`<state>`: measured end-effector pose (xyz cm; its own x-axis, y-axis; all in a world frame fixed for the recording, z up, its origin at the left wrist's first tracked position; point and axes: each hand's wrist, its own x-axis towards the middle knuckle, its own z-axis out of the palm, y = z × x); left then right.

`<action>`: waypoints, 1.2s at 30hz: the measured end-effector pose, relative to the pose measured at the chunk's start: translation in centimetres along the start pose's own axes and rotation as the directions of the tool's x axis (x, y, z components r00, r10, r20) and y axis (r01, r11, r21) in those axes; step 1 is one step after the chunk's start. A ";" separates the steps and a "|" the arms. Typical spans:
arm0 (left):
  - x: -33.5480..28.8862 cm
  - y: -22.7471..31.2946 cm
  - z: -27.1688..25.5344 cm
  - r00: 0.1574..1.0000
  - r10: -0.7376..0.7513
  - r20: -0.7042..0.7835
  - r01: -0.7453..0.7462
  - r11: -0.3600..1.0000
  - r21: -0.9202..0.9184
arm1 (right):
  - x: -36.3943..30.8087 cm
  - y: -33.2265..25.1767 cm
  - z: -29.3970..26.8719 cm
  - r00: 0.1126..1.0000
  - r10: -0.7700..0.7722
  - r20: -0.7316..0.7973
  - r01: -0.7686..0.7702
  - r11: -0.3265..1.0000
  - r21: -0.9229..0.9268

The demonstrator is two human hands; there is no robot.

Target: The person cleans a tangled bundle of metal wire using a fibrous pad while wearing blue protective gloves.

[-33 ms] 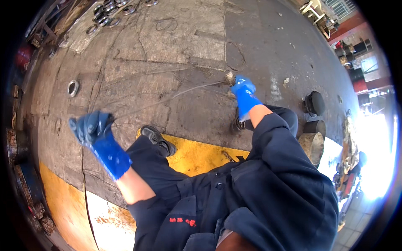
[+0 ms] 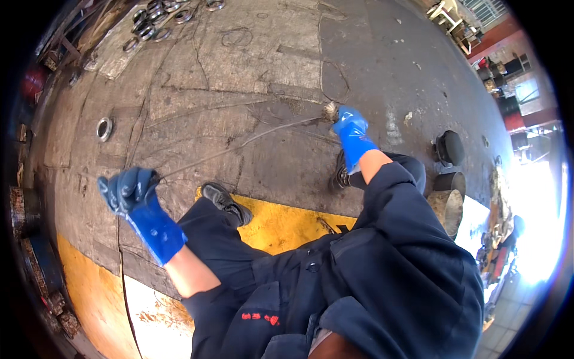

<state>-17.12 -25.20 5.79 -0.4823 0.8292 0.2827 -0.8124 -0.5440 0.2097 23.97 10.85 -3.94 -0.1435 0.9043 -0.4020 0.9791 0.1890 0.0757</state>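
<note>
A thin grey wire or cord [image 2: 242, 145] runs slantwise above the floor between my two hands, with a slight bend along it. At the left, my left hand [image 2: 128, 186] in a blue rubber glove is closed round its near end. My right hand [image 2: 351, 122], gloved alike, is closed at the far end, where a pale, frayed-looking tuft [image 2: 330, 110] shows beside the fingers. What the right fingers grip inside is hidden, and I cannot make out the tuft's kind.
A single metal ring [image 2: 104, 128] lies on the stained floor sheets at left. Several more rings [image 2: 143, 29] are grouped at the far left. Dark round-topped and open cylinders [image 2: 445, 212] stand at right. My shoes [image 2: 226, 203] rest by a yellow floor strip [image 2: 281, 224].
The wire between my hands looks sharper and more bowed. Both hands have shifted only slightly, and each stays closed.
</note>
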 end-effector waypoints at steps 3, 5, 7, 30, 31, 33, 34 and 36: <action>-1.5 3.0 1.1 0.949 0.173 -0.266 -0.142 0.981 0.131 | 1.3 3.0 -2.6 0.995 -0.024 -0.094 0.019 0.998 -0.057; -1.7 5.3 1.4 0.970 0.088 -0.228 -0.053 0.987 0.153 | 1.6 4.5 -4.1 0.987 -0.001 -0.161 -0.011 0.997 -0.071; -2.7 10.2 2.4 0.965 0.090 -0.245 -0.032 0.973 0.230 | 0.4 4.2 -7.3 0.974 0.007 -0.227 -0.018 0.999 -0.046; -10.1 28.2 11.5 0.378 0.781 -0.497 0.132 0.486 0.864 | -0.3 9.1 -17.2 0.859 -0.142 -0.492 0.160 0.987 -0.006; -10.1 28.7 11.8 0.374 0.788 -0.489 0.140 0.473 0.870 | -1.1 9.6 -18.7 0.877 -0.108 -0.469 0.137 0.990 0.028; -9.9 29.9 12.2 0.369 0.800 -0.473 0.144 0.453 0.880 | 0.7 12.5 -18.4 0.770 -0.077 -0.634 0.152 0.986 0.064; -10.3 30.4 12.1 0.353 0.809 -0.470 0.162 0.442 0.882 | 0.8 12.2 -18.8 0.823 -0.062 -0.565 0.111 0.992 0.052; -9.6 31.6 11.3 0.347 0.816 -0.462 0.177 0.427 0.887 | 1.0 11.8 -19.9 0.908 -0.022 -0.418 0.031 0.999 0.014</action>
<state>-34.49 -51.78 20.26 -0.9819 -0.0964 -0.1632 -0.1416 -0.1991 0.9697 32.49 21.60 14.67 -0.2121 0.9771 0.0141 0.9762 0.2112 0.0500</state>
